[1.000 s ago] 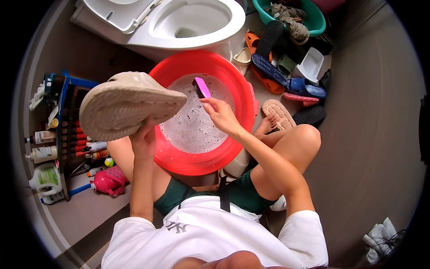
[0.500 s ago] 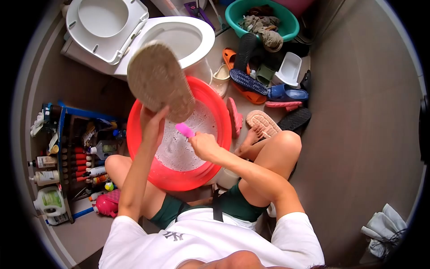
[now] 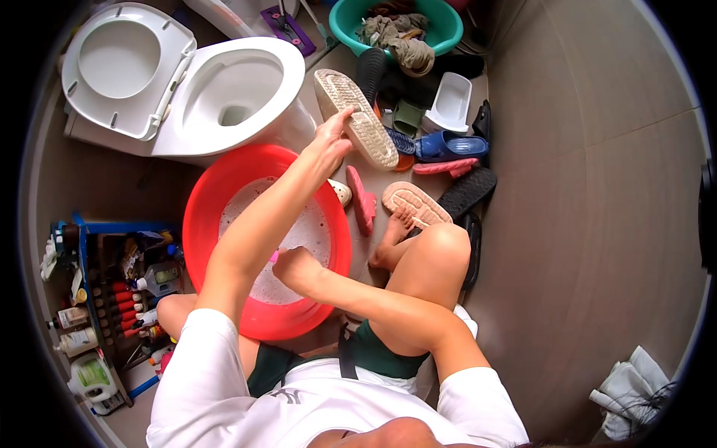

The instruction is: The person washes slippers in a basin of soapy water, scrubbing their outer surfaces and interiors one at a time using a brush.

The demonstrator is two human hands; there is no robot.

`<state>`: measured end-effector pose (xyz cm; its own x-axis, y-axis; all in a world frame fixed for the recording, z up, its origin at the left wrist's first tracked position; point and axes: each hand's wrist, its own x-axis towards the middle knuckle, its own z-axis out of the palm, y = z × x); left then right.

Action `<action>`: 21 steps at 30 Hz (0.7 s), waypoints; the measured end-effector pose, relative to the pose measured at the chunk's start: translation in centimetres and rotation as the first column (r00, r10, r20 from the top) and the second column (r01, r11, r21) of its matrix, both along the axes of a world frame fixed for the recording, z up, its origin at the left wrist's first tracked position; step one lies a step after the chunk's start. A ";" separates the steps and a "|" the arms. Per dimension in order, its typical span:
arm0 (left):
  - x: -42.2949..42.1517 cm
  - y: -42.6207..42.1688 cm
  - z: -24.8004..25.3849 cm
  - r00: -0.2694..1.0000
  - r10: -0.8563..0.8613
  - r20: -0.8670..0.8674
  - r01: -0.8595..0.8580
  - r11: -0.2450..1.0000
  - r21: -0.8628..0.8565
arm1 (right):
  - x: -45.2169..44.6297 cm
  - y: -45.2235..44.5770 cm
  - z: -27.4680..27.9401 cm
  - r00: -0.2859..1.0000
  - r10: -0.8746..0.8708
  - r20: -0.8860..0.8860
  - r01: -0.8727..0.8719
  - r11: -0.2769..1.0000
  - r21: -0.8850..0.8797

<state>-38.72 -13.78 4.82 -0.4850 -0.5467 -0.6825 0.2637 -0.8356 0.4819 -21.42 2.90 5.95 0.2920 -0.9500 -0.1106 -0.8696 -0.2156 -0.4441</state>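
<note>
My left hand (image 3: pixel 334 136) is closed on a beige slipper (image 3: pixel 371 137), held up past the far rim of the red basin (image 3: pixel 196 224), its patterned sole facing me. Over the foamy water (image 3: pixel 317 228) in the basin, my right hand (image 3: pixel 297 271) is wrapped round a pink brush (image 3: pixel 274 256). Just a bit of the brush shows; my fist hides the rest. My left forearm crosses above the basin and covers part of the water.
A toilet (image 3: pixel 224 89) with its lid raised stands at the left. Several shoes, among them a blue slipper (image 3: pixel 452 147) and a pink slipper (image 3: pixel 361 200), lie at the right. Behind them is a green basin (image 3: pixel 340 33) of cloths. A shelf with bottles (image 3: pixel 93 377) is at the left.
My left hand has carried the slipper from above the basin to the right, towards the pile of shoes. My right hand has moved lower over the water with the brush. The view has shifted.
</note>
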 end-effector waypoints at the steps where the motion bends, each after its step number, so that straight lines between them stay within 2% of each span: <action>1: -0.9 0.0 -1.1 0.999 0.040 -0.010 -0.040 0.999 0.001 | 0.0 -0.1 0.1 0.999 0.030 0.011 -0.031 0.999 0.021; 2: -2.1 -1.3 -4.7 0.987 0.043 -0.154 -0.047 0.999 -0.021 | 0.2 -0.2 0.0 0.998 0.061 0.022 -0.062 0.997 0.042; 4: -3.2 -1.3 -4.4 0.962 -0.017 -0.273 -0.053 0.968 -0.246 | 1.3 -0.3 -1.6 0.995 -0.012 0.102 0.014 1.000 -0.021; 5: -3.6 -0.9 -3.7 0.926 -0.079 -0.369 -0.033 0.957 -0.287 | 1.3 -0.3 -1.6 0.992 -0.033 0.125 0.039 0.998 -0.050; 6: -3.8 -1.0 -3.6 0.957 -0.059 -0.285 -0.012 0.970 -0.242 | 1.1 -0.3 -1.2 0.988 -0.051 0.148 0.063 0.995 -0.079; 8: -3.1 -1.1 -3.4 0.946 -0.206 -0.250 0.151 0.963 -0.224 | 0.4 -0.3 -0.5 0.995 0.010 0.102 -0.004 0.998 -0.061; 9: -2.4 -1.0 -2.7 0.938 -0.280 -0.205 0.220 0.936 -0.273 | 0.1 -0.3 -0.2 0.996 0.042 0.079 -0.038 0.998 -0.055; 11: -0.3 -0.7 -1.2 0.901 -0.420 -0.108 0.358 0.861 -0.360 | 0.5 -0.4 -0.6 0.997 -0.014 0.070 0.017 0.999 -0.052; 14: 3.3 -1.7 -0.8 0.869 -0.485 0.094 0.473 0.762 -0.443 | 0.1 -0.2 -0.3 0.998 -0.031 0.062 0.035 0.998 -0.058; 15: 4.4 -1.8 -0.6 0.837 -0.508 0.205 0.540 0.702 -0.465 | -0.2 -0.1 -0.1 0.998 -0.024 0.062 0.028 0.998 -0.062; 17: 6.7 -2.3 -1.0 0.760 -0.506 0.407 0.649 0.563 -0.511 | -0.6 -0.1 0.5 0.998 -0.046 0.047 0.044 0.998 0.039; 19: 8.5 -3.0 -1.5 0.679 -0.448 0.581 0.712 0.211 -0.670 | -0.8 -0.2 0.4 0.998 -0.044 0.035 0.041 0.995 0.086; 20: 9.2 -3.3 -1.9 0.646 -0.391 0.656 0.718 0.017 -0.696 | -0.8 -0.3 -0.2 0.999 -0.034 0.030 0.031 0.996 0.087; 21: 9.6 -2.5 -0.8 0.663 -0.311 0.681 0.709 -0.030 -0.704 | -1.1 -0.4 -0.6 0.999 -0.025 0.023 0.023 0.996 0.088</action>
<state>-29.17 -16.26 4.06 -0.8729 -0.4810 -0.0824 -0.3022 0.4004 0.8651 -22.47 2.48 5.38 0.2730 -0.9437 -0.1867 -0.8631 -0.1545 -0.4808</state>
